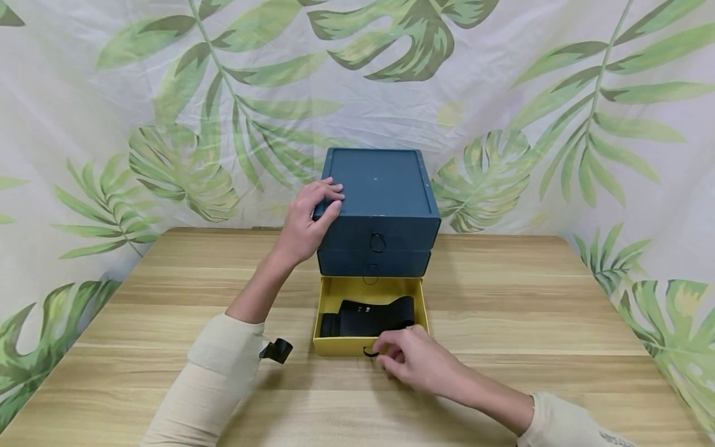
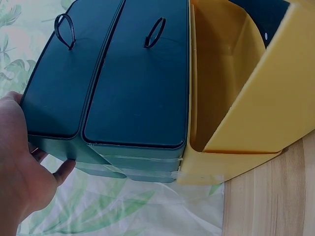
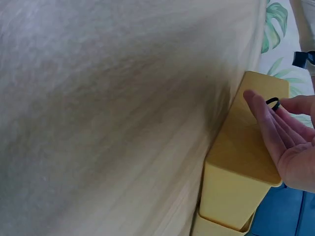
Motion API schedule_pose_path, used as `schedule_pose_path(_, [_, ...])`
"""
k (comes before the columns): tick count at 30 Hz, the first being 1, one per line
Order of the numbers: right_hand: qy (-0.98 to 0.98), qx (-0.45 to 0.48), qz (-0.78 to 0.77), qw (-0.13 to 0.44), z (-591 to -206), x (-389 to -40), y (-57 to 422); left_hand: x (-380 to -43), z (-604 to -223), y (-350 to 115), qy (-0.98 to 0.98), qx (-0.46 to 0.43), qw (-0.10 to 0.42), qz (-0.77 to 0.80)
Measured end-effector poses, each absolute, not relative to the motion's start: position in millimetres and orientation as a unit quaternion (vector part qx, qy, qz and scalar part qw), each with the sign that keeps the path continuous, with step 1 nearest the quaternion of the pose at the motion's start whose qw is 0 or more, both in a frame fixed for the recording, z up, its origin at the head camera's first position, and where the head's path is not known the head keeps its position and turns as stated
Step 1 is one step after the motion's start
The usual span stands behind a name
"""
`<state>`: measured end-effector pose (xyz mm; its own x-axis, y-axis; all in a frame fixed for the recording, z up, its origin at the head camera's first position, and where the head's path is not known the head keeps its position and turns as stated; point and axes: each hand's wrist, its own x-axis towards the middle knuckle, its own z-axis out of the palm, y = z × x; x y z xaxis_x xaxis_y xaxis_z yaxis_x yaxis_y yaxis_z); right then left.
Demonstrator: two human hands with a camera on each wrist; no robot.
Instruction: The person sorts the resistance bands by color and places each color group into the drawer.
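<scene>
My left hand point(image 1: 306, 220) rests on the top left edge of a dark blue drawer unit point(image 1: 375, 180), digits spread over the top and down the left side. Below its two blue fronts, a yellow drawer point(image 1: 329, 346) is pulled out toward me. In the drawer lies a folded, wide black strap point(image 1: 368, 318) with small white marks. At the yellow front, the fingers of my right hand point(image 1: 419, 360) are bent around the small black pull loop point(image 3: 273, 103). Part of the loop shows beside the index fingertip.
The unit stands on a wood-grain table point(image 1: 530, 310), near its back edge. Behind hangs a leaf-patterned cloth point(image 1: 385, 118). The blue fronts above carry their own black loops point(image 2: 156, 33). A black device point(image 1: 277, 351) sticks out from my left sleeve.
</scene>
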<state>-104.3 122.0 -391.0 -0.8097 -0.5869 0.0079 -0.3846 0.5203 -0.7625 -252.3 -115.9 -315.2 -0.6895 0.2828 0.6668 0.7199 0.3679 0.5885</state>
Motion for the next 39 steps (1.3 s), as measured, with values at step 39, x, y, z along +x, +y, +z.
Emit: schedule_pose_path(39, [0.894, -0.282, -0.342, -0.056, -414.5, -162.1, 111.4, -251.6, -314.3, -116.0, -0.799, -0.308, 0.226, -0.465])
